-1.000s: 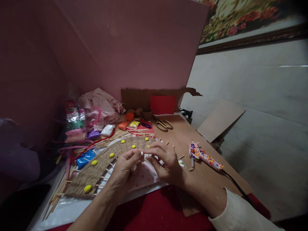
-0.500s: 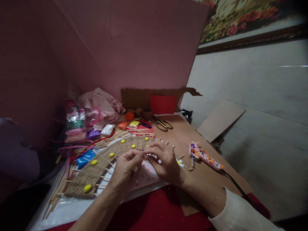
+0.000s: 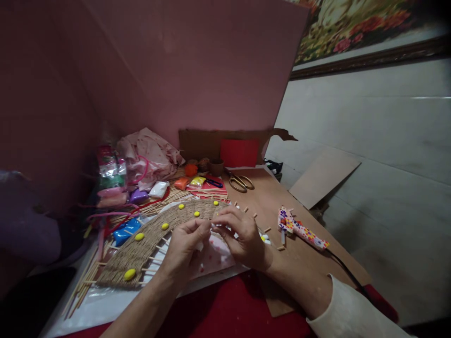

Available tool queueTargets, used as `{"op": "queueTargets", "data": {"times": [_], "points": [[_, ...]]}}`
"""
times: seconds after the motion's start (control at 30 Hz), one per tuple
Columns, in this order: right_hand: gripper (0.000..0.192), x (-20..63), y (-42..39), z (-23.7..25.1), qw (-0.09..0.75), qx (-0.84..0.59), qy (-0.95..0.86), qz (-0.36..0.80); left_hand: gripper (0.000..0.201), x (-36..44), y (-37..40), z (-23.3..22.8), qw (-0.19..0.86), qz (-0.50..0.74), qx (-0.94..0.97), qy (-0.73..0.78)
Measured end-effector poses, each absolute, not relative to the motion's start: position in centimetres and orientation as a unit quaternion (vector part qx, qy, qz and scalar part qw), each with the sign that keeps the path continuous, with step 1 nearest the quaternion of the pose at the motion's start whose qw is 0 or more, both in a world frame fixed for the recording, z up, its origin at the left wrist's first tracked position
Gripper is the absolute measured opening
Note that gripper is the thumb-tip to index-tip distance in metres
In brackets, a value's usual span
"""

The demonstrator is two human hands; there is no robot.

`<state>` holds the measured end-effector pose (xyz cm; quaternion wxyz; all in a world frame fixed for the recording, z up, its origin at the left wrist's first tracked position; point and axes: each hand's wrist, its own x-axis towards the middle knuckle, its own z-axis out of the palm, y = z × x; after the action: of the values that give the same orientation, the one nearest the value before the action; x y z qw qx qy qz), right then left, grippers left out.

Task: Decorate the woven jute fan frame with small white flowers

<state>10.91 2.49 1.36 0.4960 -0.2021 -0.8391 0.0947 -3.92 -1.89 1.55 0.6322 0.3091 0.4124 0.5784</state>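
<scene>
My left hand (image 3: pixel 183 248) and my right hand (image 3: pixel 242 236) meet fingertip to fingertip above the near edge of a curved woven twine piece (image 3: pixel 152 244). Both are closed in a pinch, and whatever lies between the fingertips is too small to name. A bit of white shows below the left fingers. Yellow oval pieces (image 3: pixel 129 274) dot the twine, and short wooden sticks (image 3: pixel 150 270) poke out along its edges. Beneath my hands lies pink patterned fabric (image 3: pixel 215 256). White and yellow pieces (image 3: pixel 265 238) show past my right hand.
A floral glue gun (image 3: pixel 301 230) with a cord rests on the brown board (image 3: pixel 264 192) at right. Scissors (image 3: pixel 240 182), a small pot (image 3: pixel 216 167) and a red card (image 3: pixel 239 153) stand behind. Blue (image 3: pixel 126 231) and white clay packets (image 3: pixel 159 189) lie at left.
The hands keep the same pinch, with hardly any finger movement. The whole view has shifted very slightly.
</scene>
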Motion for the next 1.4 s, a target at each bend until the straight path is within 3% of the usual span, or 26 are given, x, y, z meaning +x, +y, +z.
{"op": "queueTargets", "data": {"times": [0.9,1.4], "points": [[0.003,10.82,2.56,1.38,0.494,-0.208,-0.836,0.119,0.033,-3.84,-1.82,1.63,0.62,0.595,0.306,0.411],[0.008,10.88,2.53,1.53,0.49,-0.206,-0.839,0.118,0.031,-3.79,-2.04,1.83,0.615,0.578,0.319,0.432]]}}
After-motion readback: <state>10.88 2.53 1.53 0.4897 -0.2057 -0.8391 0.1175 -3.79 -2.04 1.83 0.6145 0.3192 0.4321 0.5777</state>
